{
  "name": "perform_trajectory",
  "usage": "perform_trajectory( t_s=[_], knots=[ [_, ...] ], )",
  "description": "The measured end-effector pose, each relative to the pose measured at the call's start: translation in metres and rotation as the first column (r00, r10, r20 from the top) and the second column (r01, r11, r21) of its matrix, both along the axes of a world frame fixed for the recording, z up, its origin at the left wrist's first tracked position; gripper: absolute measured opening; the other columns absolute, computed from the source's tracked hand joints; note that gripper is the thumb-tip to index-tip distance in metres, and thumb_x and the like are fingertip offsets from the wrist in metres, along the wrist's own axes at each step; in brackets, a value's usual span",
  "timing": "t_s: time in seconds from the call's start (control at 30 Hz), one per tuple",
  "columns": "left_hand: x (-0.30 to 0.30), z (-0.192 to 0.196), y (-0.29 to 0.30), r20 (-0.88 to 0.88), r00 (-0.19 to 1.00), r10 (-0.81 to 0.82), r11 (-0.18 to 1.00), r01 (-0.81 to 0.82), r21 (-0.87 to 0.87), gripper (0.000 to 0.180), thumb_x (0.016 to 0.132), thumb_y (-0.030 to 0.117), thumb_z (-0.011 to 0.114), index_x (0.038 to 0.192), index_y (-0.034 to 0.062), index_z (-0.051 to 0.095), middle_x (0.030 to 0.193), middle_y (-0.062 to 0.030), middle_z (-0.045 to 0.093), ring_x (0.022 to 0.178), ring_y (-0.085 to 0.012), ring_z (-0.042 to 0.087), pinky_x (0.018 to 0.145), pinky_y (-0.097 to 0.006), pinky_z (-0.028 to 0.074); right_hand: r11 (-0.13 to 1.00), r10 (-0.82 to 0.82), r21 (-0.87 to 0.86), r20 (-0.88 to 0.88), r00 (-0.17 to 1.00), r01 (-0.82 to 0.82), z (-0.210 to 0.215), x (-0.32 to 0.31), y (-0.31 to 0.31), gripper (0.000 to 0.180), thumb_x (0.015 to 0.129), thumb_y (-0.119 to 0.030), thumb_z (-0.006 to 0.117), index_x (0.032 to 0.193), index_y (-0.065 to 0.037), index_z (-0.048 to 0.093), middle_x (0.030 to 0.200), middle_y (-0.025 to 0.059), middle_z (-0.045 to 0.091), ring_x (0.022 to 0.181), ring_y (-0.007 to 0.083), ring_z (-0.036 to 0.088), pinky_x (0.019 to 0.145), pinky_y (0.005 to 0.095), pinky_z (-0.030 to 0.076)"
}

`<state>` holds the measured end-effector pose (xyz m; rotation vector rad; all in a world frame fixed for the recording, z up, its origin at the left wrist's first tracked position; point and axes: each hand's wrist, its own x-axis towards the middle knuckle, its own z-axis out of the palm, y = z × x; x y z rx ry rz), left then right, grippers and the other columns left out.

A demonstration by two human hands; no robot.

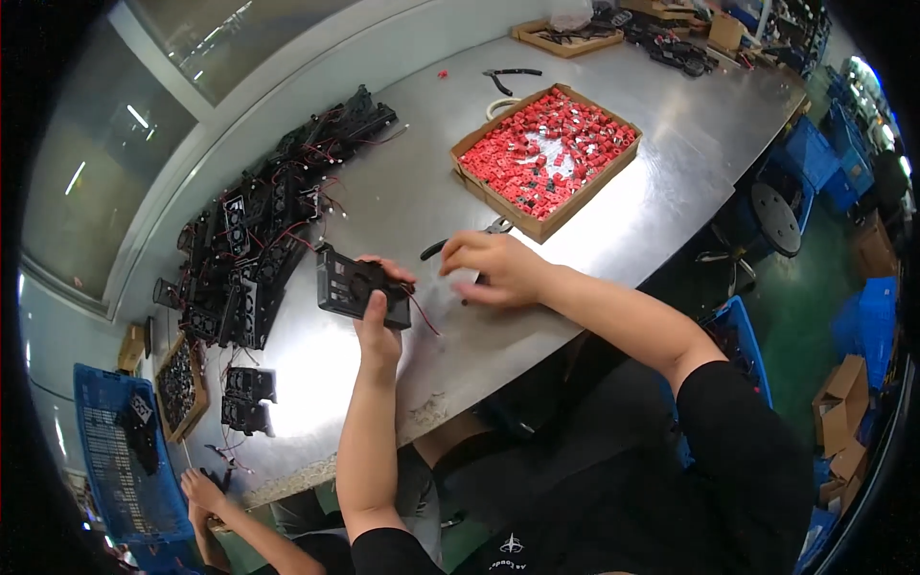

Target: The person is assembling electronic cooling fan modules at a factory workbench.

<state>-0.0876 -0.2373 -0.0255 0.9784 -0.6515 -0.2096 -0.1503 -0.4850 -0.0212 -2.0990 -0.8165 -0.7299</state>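
Note:
My left hand (377,326) is closed around a black plastic housing (353,287), thumb on its face. The housing is tilted above the table and has a round, fan-like part; a thin red wire (425,314) hangs from its right side. Just to the right is my right hand (496,270), its fingers bent and apart from the thumb, slightly smeared by motion; nothing clear shows between them. Behind that hand lie dark-handled pliers (434,250), partly hidden. A cardboard tray (487,196) full of small red parts (522,165) stands beyond the pliers.
Many black housings with wires (251,230) are piled at the left, and several stacked ones (247,401) sit nearer. A co-worker's hand (203,491) is at lower left, by a blue crate (120,460). Another pair of pliers (513,73) lies farther back. A stool (774,218) stands right.

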Motion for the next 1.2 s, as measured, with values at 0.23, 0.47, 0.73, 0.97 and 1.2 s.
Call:
perform_trajectory(
  t_s=[0.23,0.47,0.73,0.97,1.2],
  knots=[
    [0.013,-0.003,0.027,0.021,0.961,0.277,0.958,-0.278,0.066,0.061,0.097,0.025,0.08,0.145,0.0094,0.047,0.121,-0.0049,0.056,0.112,-0.018,0.057,0.106,-0.036,0.046,0.835,-0.527,0.162,-0.038,0.849,0.526,0.015,0.015,-0.047,0.021,0.096,-0.004,0.068,0.117,-0.002,0.074,0.117,0.014,0.07,0.082,0.021,0.072,0.067,0.0319,0.056],
    [0.013,0.013,0.021,0.673,0.68,0.289,0.759,-0.591,0.271,0.074,0.082,0.029,0.09,0.143,0.0101,0.053,0.117,-0.007,0.058,0.106,-0.0209,0.059,0.095,-0.037,0.049,0.605,-0.783,-0.499,-0.234,0.576,0.621,0.015,0.048,-0.162,0.026,0.09,-0.018,0.076,0.113,-0.01,0.075,0.117,0.0171,0.069,0.108,0.0362,0.071,0.092,0.0481,0.058],
    [-0.005,0.023,0.016,0.851,0.525,0.016,0.356,-0.798,0.486,0.072,0.067,0.047,0.094,0.123,0.0099,0.067,0.111,-0.0104,0.064,0.108,-0.035,0.062,0.094,-0.048,0.046,0.623,-0.776,-0.451,-0.254,0.577,0.639,0.04,0.059,-0.145,0.019,0.094,-0.014,0.073,0.106,-0.002,0.066,0.094,0.0157,0.076,0.082,0.0319,0.076,0.078,0.0446,0.059],
    [-0.013,0.03,0.018,0.679,0.709,0.189,0.592,-0.634,0.497,0.069,0.08,0.05,0.088,0.127,0.005,0.064,0.116,-0.0128,0.067,0.104,-0.0322,0.066,0.092,-0.044,0.053,0.689,0.342,0.724,-0.359,0.868,0.028,0.042,0.046,-0.013,0.021,0.099,0.003,0.06,0.115,-0.007,0.051,0.098,0.0082,0.066,0.086,0.018,0.066,0.078,0.0343,0.057],
    [-0.005,0.021,0.019,-0.577,0.785,-0.224,0.944,0.322,0.071,0.085,0.106,0.078,0.032,0.134,0.0041,0.062,0.11,-0.0118,0.071,0.088,-0.0244,0.072,0.081,-0.039,0.06,0.608,0.471,0.794,-0.354,0.808,-0.006,0.017,0.017,0.05,0.025,0.1,0.001,0.067,0.121,-0.006,0.056,0.1,0.0053,0.066,0.092,0.0151,0.068,0.082,0.0321,0.057]
  ],
)
